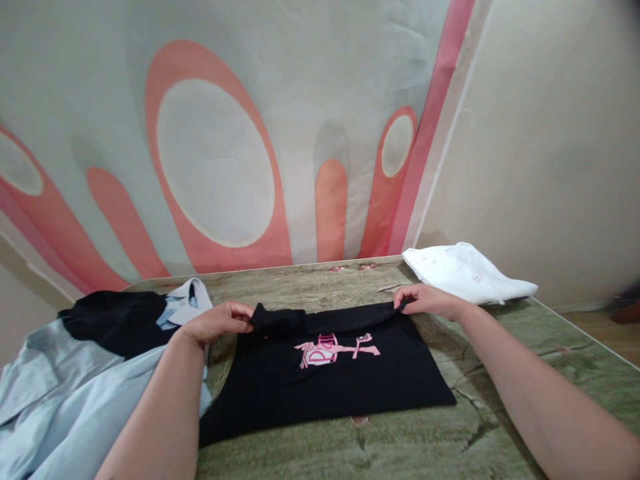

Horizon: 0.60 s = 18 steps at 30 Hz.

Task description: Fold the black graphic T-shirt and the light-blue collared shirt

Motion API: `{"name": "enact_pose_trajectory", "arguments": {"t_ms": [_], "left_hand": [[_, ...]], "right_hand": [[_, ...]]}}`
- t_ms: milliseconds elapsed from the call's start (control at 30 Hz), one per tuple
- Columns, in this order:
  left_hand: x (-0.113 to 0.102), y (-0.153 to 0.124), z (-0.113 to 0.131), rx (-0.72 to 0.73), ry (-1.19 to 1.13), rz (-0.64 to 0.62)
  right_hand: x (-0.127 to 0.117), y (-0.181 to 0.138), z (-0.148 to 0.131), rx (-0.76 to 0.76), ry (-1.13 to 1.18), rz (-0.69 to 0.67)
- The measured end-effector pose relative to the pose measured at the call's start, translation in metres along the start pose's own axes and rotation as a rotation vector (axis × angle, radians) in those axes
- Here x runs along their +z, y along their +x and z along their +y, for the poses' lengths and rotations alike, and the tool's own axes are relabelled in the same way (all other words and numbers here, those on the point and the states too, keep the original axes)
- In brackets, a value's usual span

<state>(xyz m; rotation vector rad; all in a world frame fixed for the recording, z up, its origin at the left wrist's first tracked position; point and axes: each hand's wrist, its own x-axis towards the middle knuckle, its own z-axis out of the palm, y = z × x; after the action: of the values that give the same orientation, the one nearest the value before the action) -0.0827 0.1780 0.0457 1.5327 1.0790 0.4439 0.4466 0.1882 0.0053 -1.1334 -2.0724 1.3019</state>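
Note:
A black T-shirt point(390, 380) with a pink and white print lies on the table in front of me, its far edge turned over in a strip. My left hand point(225, 321) pinches the bunched far left corner of the fabric. At the far right corner, my right hand point(423, 300) grips the folded edge between thumb and fingers. Between the two hands the edge runs slightly slack. The near part of the shirt rests flat, with its lower left corner partly behind my left forearm.
To the left lies a loose heap of light blue and black clothes point(75, 373). A folded white garment point(465, 273) sits at the table's back right. The wood-patterned table point(400, 440) meets a wall hanging point(300, 133) with coral shapes at its far edge.

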Motion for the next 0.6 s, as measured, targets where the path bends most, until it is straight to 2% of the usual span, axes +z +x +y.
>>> {"name": "enact_pose_trajectory", "arguments": {"t_ms": [67,133,200,300,367,467,600], "left_hand": [[0.004,0.000,0.004,-0.010,0.023,-0.064],[0.007,0.002,0.007,0.001,-0.032,-0.024],[0.009,0.007,0.010,0.044,-0.111,0.109],[0.006,0.018,0.007,0.116,-0.177,0.369],[0.002,0.026,0.002,0.133,-0.177,0.499],[-0.003,0.036,-0.005,0.128,-0.155,0.600],[-0.002,0.035,-0.003,0.124,-0.147,0.614]], "right_hand": [[0.000,0.000,-0.003,-0.026,-0.045,-0.054],[0.001,0.001,-0.001,-0.036,-0.066,-0.038],[0.002,0.004,0.004,-0.019,-0.057,0.065],[0.004,0.011,0.018,0.023,-0.081,0.317],[0.005,0.015,0.027,0.036,-0.113,0.429],[0.006,0.021,0.033,0.040,-0.132,0.481],[0.007,0.021,0.028,0.040,-0.142,0.514]]}}
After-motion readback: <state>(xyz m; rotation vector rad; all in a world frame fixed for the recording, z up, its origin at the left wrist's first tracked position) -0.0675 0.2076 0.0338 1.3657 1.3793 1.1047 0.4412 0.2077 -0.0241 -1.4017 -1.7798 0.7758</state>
